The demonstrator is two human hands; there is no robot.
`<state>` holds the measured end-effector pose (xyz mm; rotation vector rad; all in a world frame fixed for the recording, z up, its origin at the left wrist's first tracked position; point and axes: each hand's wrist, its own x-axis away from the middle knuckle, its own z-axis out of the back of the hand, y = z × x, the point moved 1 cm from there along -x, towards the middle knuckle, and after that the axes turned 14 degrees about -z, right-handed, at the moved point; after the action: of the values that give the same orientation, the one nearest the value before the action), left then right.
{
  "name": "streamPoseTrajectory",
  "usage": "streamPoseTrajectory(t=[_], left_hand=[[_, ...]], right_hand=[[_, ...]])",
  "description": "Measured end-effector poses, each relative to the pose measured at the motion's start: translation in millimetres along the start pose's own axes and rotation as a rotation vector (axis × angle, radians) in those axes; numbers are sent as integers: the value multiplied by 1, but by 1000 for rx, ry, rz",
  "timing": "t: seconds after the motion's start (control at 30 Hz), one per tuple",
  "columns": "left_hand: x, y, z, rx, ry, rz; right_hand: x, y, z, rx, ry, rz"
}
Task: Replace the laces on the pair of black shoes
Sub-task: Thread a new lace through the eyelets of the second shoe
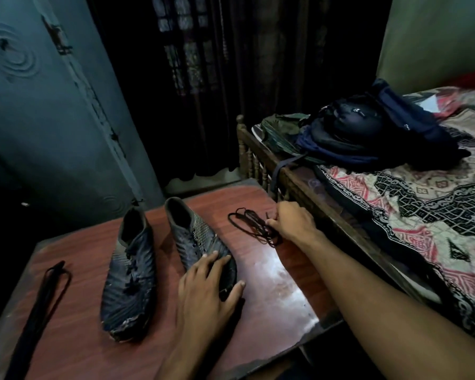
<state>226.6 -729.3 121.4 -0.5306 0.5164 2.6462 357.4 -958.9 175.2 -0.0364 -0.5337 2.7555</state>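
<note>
1. Head view: dim light swallows much of the scene. The room beyond the far edge of the tabletop is nearly black, and only a dark patterned curtain can be made out there.
2. The toe of the right shoe is covered by the left hand, so its front end cannot be seen. The person's forearms are cut off by the bottom edge of the picture.
3. The fingertips of the right hand are partly hidden by the hand itself. They appear to pinch a strand of the coiled lace, but the exact grip is hard to make out.
4. The straight lace near the left edge of the tabletop runs down into shadow, and its lower end is lost.
5. The two black shoes stand side by side in the middle of the tabletop, heels toward the far edge and toes toward the person. Both are worn, with ribbed, striped uppers and pale scuffs.
6. The left shoe has dark lacing up its front and a frayed, whitish toe. The right shoe shows bare eyelet holes where it is visible.
7. The left hand lies flat on the right shoe, fingers spread and straight.
8. The coiled lace lies loose near the far right corner of the tabletop, beside the bed, which carries a dark backpack.
</note>
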Motion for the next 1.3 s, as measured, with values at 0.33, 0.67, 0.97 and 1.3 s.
streamPoseTrajectory(t=[0.33, 0.67, 0.97, 1.3], left_hand=[[-2, -1, 5, 92, 45, 13], [-26, 8, 19, -100, 47, 25], [-162, 38, -10, 8, -222, -117], [-189, 18, -33, -192, -346, -233]], right_hand=[[6, 4, -15, -387, 1, -16], [20, 23, 5, -983, -113, 108], [43, 45, -39, -927, -8, 37], [35, 48, -38, -1019, -25, 18]])
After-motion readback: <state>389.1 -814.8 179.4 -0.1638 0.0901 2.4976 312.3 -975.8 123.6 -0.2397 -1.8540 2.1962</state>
